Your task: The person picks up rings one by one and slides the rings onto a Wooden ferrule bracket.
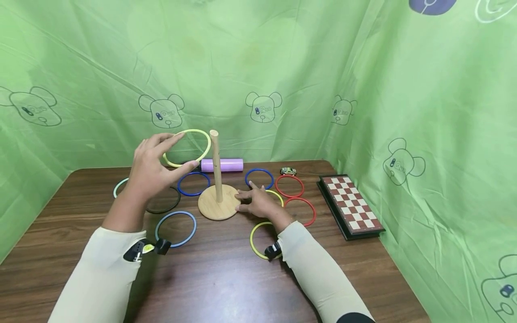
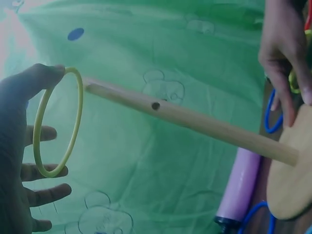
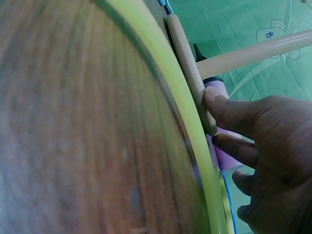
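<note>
My left hand (image 1: 151,163) holds a yellow ring (image 1: 194,130) between thumb and fingers, raised beside the top of an upright wooden post (image 1: 218,175). In the left wrist view the ring (image 2: 81,107) is apart from the post's tip. The post stands on a round wooden base (image 1: 210,206), together forming a ring toss stand. At the base's right edge is my right hand (image 1: 260,204). The right wrist view shows its thumb on top of the base (image 3: 183,48) and a finger at the rim, pinching the edge.
Around the stand lie blue rings (image 1: 194,194), a light blue ring (image 1: 195,224), a dark ring (image 1: 163,211), red rings (image 1: 303,184) and yellow rings (image 1: 252,240). Behind are a purple cylinder (image 1: 230,165) and a toy car (image 1: 288,171). A chessboard (image 1: 351,204) sits right, near green curtains (image 1: 440,134).
</note>
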